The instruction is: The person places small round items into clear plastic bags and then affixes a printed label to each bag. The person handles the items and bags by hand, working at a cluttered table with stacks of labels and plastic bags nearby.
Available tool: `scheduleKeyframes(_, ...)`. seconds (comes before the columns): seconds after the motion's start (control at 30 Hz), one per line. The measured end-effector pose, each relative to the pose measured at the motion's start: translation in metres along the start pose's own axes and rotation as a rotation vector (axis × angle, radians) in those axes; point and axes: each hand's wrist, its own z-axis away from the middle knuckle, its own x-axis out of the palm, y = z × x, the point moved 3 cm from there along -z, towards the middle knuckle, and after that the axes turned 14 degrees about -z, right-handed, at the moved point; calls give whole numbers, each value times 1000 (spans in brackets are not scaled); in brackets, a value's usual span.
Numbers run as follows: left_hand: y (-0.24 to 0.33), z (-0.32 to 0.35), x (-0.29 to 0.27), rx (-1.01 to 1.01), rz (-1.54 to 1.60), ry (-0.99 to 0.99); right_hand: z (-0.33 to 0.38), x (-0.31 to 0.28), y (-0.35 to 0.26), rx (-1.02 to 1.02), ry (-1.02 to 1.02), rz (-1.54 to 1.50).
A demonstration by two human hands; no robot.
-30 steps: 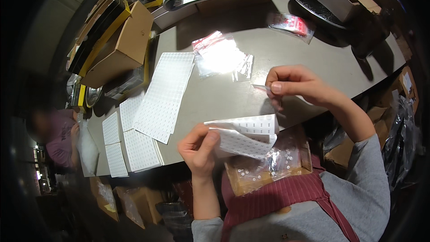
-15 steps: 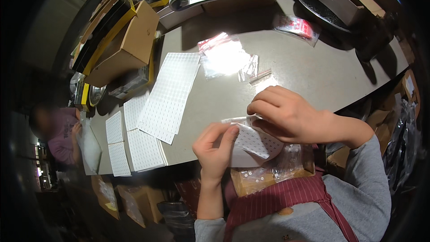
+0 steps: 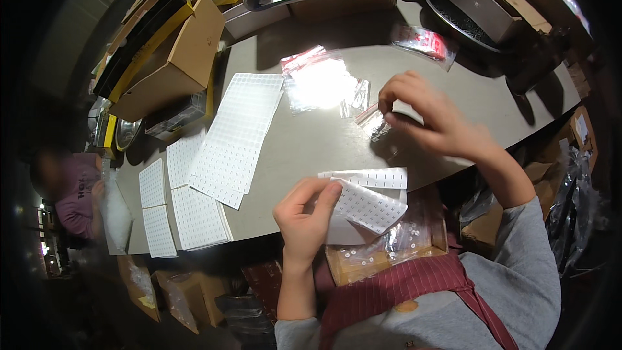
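My left hand (image 3: 304, 217) pinches a white sticker sheet (image 3: 372, 206) between thumb and fingers at the table's near edge. The sheet curls over, showing rows of small printed marks. Farther up, my right hand (image 3: 424, 113) hovers over a small clear zip bag (image 3: 370, 123), its thumb and fingertips drawn together. Whatever those fingertips may hold is too small and blurred to make out. More clear zip bags (image 3: 321, 84) with red strips lie beyond, partly washed out by glare. Against my apron, a shallow cardboard box (image 3: 343, 266) holds clear bags with small white round pieces.
Long sticker sheets (image 3: 240, 129) and shorter stacks (image 3: 197, 217) cover the left of the table. Behind them stand cardboard boxes (image 3: 194, 45). A red-marked packet (image 3: 424, 42) lies far right, near a dark round tray (image 3: 460, 16). Another person (image 3: 78, 188) is at the far left.
My right hand has left the sticker sheet and moved up and away to the small zip bag. My left hand still holds the sheet, whose far edge now shows.
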Motion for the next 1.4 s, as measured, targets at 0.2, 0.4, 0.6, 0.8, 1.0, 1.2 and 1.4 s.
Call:
scheduleKeyframes(0.2,6,-5,0,86,-41,-49,1,-1,34,69,-301,134)
scheduleKeyframes(0.4,6,-5,-5,75,-34,-78,-2,12,32,-32,-249,310)
scheduleKeyframes(0.6,-3,-5,-4,13,30,-72,2,7,43,-44,-147,528)
scheduleKeyframes(0.8,-2,-5,-5,-76,77,-59,-8,3,7,-28,33,440)
scheduleKeyframes(1.0,-3,-5,-4,-154,53,-9,8,44,-47,-183,-139,81)
scheduleKeyframes(1.2,0,-1,-5,-69,248,152,18,46,-47,-138,-93,201)
scheduleKeyframes(1.4,1,0,-6,-62,215,171,27,57,-37,-186,31,310)
